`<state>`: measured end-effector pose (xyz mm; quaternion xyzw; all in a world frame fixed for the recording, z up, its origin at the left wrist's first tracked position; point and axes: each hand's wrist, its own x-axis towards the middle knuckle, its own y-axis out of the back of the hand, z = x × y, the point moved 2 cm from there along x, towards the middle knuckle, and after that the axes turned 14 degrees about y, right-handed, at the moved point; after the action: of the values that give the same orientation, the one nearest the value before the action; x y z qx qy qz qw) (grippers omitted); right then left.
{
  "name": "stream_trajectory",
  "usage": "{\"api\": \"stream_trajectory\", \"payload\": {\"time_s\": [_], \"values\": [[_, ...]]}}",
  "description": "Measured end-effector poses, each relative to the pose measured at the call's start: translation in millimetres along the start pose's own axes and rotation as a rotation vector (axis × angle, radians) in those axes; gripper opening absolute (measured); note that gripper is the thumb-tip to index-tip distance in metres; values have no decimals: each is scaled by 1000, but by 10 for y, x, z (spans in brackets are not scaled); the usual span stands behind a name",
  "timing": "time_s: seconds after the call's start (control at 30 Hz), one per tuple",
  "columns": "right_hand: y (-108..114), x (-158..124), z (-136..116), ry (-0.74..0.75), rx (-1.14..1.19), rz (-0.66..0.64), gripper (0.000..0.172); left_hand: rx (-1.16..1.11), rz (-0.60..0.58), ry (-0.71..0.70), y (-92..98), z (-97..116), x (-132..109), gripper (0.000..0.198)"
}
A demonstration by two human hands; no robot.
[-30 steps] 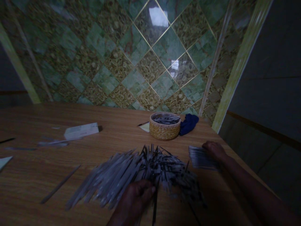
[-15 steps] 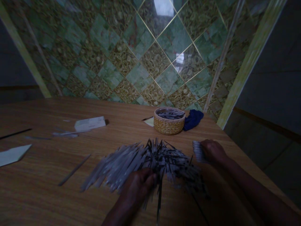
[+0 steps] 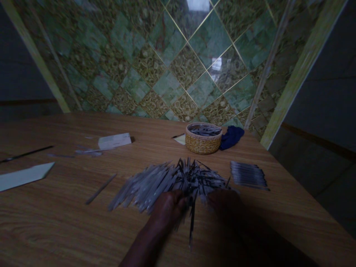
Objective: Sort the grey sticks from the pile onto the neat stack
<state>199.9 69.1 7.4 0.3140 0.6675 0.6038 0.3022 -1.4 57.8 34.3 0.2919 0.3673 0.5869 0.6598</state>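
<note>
A spread pile of thin greyish sticks with dark ends (image 3: 151, 187) lies on the table before me. At its near edge is my left hand (image 3: 169, 204), fingers curled together; dark strips show by the fingertips, but what they grip is hidden. My right hand (image 3: 225, 202) reaches onto the pile's right side, dark and smeared, its fingers not clear. To the right of the pile, a neat flat row of similar sticks (image 3: 248, 175) rests side by side, with neither hand on it. One loose stick (image 3: 101, 189) lies left of the pile.
Behind the pile stands a woven basket (image 3: 203, 145) holding more sticks, with a dark blue cloth (image 3: 232, 137) beside it. A whitish box (image 3: 114, 141), a pale pointed card (image 3: 26, 177) and a black strip (image 3: 27, 153) lie to the left. A tiled wall (image 3: 180, 66) rises behind the table.
My right hand has let go of the row of sticks on the right and moved left to the pile. My left hand stays at the pile's near edge. The view has shifted slightly.
</note>
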Motion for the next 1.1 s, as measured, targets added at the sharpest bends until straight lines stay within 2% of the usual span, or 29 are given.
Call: {"api": "stream_trajectory", "payload": {"time_s": [0.23, 0.37, 0.47, 0.6, 0.87, 1.1], "values": [[-96, -17, 20, -61, 35, -40, 30, 28, 41, -32, -6, -3, -10, 13], [-113, -34, -47, -62, 65, -38, 21, 44, 95, -14, 68, -76, 6, 16], [-113, -59, -105, -56, 88, -38, 18, 70, 66, 4, 112, -133, 29, 15], [-121, -89, -180, -15, 133, -70, 23, 98, 34, -2, 134, -158, 32, 16], [-55, -115, -217, -20, 152, -80, 25, 195, 91, 75, 258, -175, -2, 14], [17, -128, -235, -60, 145, -93, 23, 233, 137, 66, 344, -248, 17, 17]]}}
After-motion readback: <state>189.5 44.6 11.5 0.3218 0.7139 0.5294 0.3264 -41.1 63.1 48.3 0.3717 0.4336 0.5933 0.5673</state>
